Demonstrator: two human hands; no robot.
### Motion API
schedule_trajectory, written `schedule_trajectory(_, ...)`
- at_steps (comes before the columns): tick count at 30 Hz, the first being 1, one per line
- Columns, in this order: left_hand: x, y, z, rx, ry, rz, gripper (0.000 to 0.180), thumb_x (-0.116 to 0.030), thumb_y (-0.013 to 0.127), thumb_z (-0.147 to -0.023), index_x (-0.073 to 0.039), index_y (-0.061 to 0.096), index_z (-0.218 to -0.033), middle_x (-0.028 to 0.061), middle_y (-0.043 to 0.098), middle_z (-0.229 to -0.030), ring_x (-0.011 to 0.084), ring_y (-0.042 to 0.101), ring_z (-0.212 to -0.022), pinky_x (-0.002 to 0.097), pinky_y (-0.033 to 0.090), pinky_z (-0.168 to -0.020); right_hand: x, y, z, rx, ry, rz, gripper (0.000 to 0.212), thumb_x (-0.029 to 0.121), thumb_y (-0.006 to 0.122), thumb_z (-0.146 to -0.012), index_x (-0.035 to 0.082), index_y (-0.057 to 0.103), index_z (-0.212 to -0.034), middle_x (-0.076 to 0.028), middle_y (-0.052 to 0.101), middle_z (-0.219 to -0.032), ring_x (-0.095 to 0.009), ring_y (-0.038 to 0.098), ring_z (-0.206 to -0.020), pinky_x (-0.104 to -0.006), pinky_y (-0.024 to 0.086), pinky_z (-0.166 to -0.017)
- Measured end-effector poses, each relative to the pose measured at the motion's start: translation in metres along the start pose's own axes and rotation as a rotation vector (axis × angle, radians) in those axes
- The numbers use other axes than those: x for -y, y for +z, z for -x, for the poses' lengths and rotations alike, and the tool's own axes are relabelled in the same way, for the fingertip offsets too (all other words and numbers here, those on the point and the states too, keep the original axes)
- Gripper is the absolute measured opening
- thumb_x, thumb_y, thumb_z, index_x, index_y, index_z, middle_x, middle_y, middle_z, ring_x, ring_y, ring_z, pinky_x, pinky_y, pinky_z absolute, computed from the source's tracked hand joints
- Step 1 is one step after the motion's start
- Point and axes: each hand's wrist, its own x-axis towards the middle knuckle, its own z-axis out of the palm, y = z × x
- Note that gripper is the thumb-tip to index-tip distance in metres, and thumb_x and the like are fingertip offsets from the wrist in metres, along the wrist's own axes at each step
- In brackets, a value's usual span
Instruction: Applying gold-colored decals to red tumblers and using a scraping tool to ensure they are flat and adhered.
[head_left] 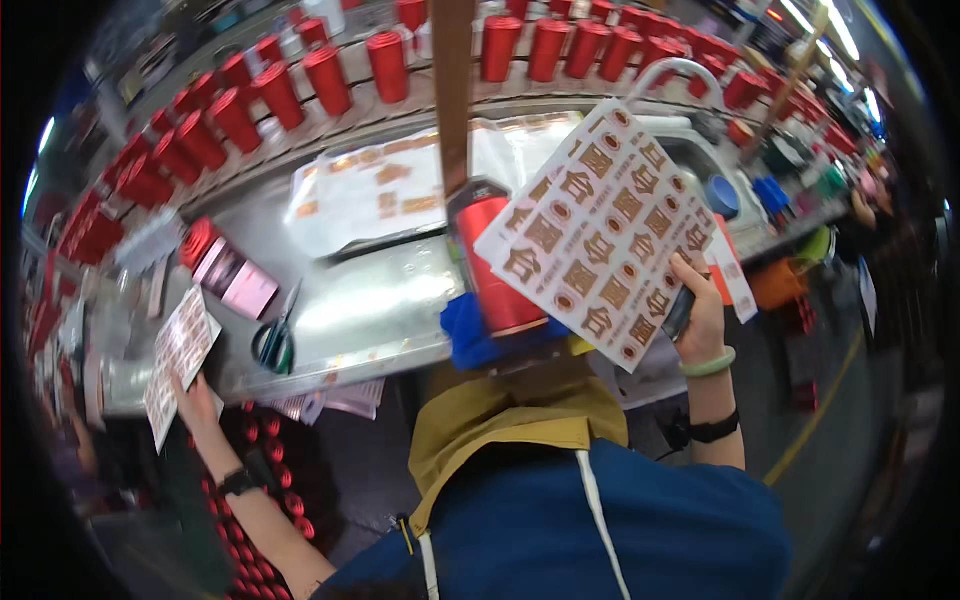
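My right hand (703, 325) is closed on a large white decal sheet (600, 235) printed with rows of brown-gold designs, raised over the bench's right part. A second edge along its upper left suggests another sheet beneath. Something dark shows under the fingers; I cannot make out what. My left hand (197, 402), out at the far left, grips a smaller decal sheet (183, 350), seen at a slant. Between the hands a red cylinder (502, 285) leans in a dark holder, partly covered by the large sheet. Green-handled scissors (274, 345) lie right of my left hand.
Rows of red cups (327, 82) line the far shelf. A metal tray (345, 195) bears white paper with loose decals. A pink-labelled bottle with a red cap (235, 280) lies at left. A blue cloth (470, 335) sits by the cylinder. A brown post (452, 90) rises beyond it.
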Motion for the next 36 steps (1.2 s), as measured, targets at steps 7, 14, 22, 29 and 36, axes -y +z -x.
schedule_trajectory(7, 0.007, 0.036, 0.069, 0.084, -0.2, -0.765, 0.071, -0.013, 0.059, -0.105, 0.005, 0.016, -0.158, 0.0343, 0.035, -0.15, 0.0402, 0.041, -0.143, 0.042, 0.044, -0.121, 0.055, -0.129, -0.069, -0.325, -0.203, -0.057, 0.047, 0.005, 0.056, -0.097, 0.002, 0.05, -0.144, -0.012, 0.065, -0.129, -0.029, 0.066, -0.117, -0.048, 0.056, -0.099)
schedule_trajectory(14, -0.005, 0.137, 0.142, -0.213, -0.164, -0.288, 0.062, -0.021, 0.049, -0.11, 0.01, 0.023, -0.157, 0.0294, 0.04, -0.154, 0.0359, 0.044, -0.143, 0.0409, 0.041, -0.122, 0.096, -0.242, -0.235, -0.399, -0.012, -0.176, 0.026, 0.006, 0.052, -0.095, 0.009, 0.052, -0.122, -0.01, 0.066, -0.1, -0.02, 0.062, -0.069, -0.0313, 0.047, -0.05)
schedule_trajectory(22, -0.018, 0.174, 0.177, -0.166, -0.129, -0.444, 0.053, -0.023, 0.046, -0.112, 0.006, 0.036, -0.154, 0.0215, 0.046, -0.156, 0.0317, 0.048, -0.142, 0.0412, 0.044, -0.12, 0.074, -0.233, -0.346, -0.696, -0.09, 0.367, 0.024, 0.018, 0.065, -0.096, 0.006, 0.065, -0.116, -0.012, 0.071, -0.101, -0.024, 0.067, -0.077, -0.0407, 0.052, -0.061)
schedule_trajectory(29, -0.075, 0.125, 0.199, -0.248, 0.499, -1.505, 0.045, -0.014, 0.054, -0.109, 0.008, 0.045, -0.147, 0.0174, 0.049, -0.154, 0.0307, 0.055, -0.135, 0.0407, 0.047, -0.113, 0.062, -0.204, -0.351, -0.512, -0.029, 1.518, 0.054, 0.026, 0.07, -0.084, -0.008, 0.068, -0.126, -0.03, 0.067, -0.128, -0.042, 0.065, -0.121, -0.0443, 0.051, -0.101)
schedule_trajectory(36, -0.082, 0.097, 0.277, -0.09, 0.785, -2.041, 0.052, -0.005, 0.055, -0.102, 0.0, 0.044, -0.153, 0.0197, 0.045, -0.156, 0.0342, 0.057, -0.13, 0.042, 0.05, -0.105, 0.059, -0.194, -0.369, -0.292, -0.178, 1.935, 0.035, 0.026, 0.066, -0.094, 0.007, 0.071, -0.122, -0.023, 0.069, -0.128, -0.041, 0.065, -0.122, -0.0508, 0.055, -0.1)
